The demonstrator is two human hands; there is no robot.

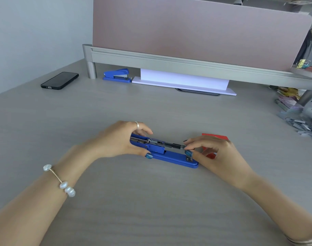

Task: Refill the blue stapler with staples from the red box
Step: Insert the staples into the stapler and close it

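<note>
The blue stapler lies on the grey desk in the middle of the view, its top swung back so the metal staple channel and spring show. My left hand grips the stapler's left, hinge end. My right hand pinches at the front end of the metal channel with thumb and fingertips; whether staples are between them is too small to tell. The red box lies just behind my right hand, mostly hidden by it.
A second blue stapler stands at the back by the partition leg. A black phone lies at the back left. A white stack of paper sits under the partition rail. Loose clips and clutter pile at the right edge.
</note>
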